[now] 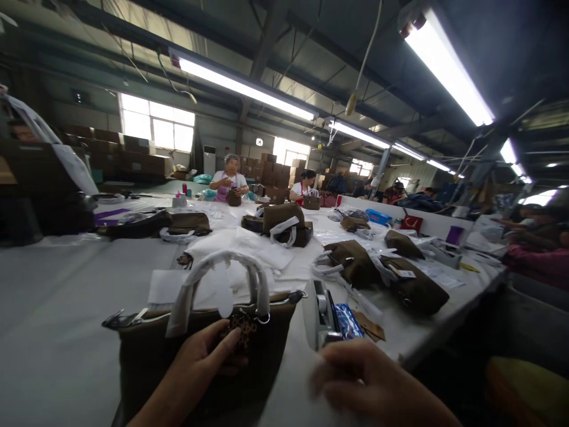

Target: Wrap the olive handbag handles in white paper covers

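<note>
A dark olive handbag (200,362) stands upright in front of me, its handles (224,258) wrapped in white covering and its top zip edged with dark tabs. My left hand (202,356) pinches a leopard-print charm (242,332) that hangs by the handle base on the bag's front. To the right of the bag sits a grey tape dispenser (317,314). My right hand (355,379) is just in front of the dispenser, smeared by motion, so its fingers and anything in them are unclear.
Beside the dispenser lie a blue-patterned packet (348,321) and brown tags (370,326). More olive bags (415,290) and white paper sheets (166,287) cover the table beyond. Two co-workers (229,181) handle bags across the table. The table's right edge (453,320) runs diagonally away.
</note>
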A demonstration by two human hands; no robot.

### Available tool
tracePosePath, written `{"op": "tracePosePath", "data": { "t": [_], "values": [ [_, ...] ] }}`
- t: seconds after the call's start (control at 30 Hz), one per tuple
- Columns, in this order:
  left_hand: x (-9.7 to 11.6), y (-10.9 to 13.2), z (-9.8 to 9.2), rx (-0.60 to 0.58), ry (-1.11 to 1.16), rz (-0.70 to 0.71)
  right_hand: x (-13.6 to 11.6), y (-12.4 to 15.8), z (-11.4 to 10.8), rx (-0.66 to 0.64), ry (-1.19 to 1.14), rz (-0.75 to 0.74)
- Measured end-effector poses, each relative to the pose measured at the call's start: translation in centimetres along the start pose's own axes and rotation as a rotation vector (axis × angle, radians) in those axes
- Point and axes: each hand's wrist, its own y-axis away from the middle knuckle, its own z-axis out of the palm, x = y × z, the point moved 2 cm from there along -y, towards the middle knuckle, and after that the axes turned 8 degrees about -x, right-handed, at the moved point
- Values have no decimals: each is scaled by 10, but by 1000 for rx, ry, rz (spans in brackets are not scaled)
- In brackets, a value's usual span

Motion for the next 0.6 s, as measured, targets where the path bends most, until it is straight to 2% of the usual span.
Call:
{"op": "tracePosePath", "data": {
  "t": [0.07,0.13,0.27,0.37,0.5,0.53,0.6],
  "values": [
    [2,6,5,34,-59,52,-9,-26,17,86,152,-54],
    [4,12,9,112,-244,148,-13,-48,31,189,214,-119],
    [-3,21,15,250,-542,276,2,-68,48,358,194,-215],
    [-10,22,17,275,-614,297,26,-64,56,489,-86,-199],
    [-15,21,17,319,-631,280,67,-44,82,632,-770,-192],
    [-16,21,17,332,-633,278,76,-39,91,658,-874,-191],
    [-19,20,17,346,-641,281,91,-31,109,683,-918,-150]
  ]
}}
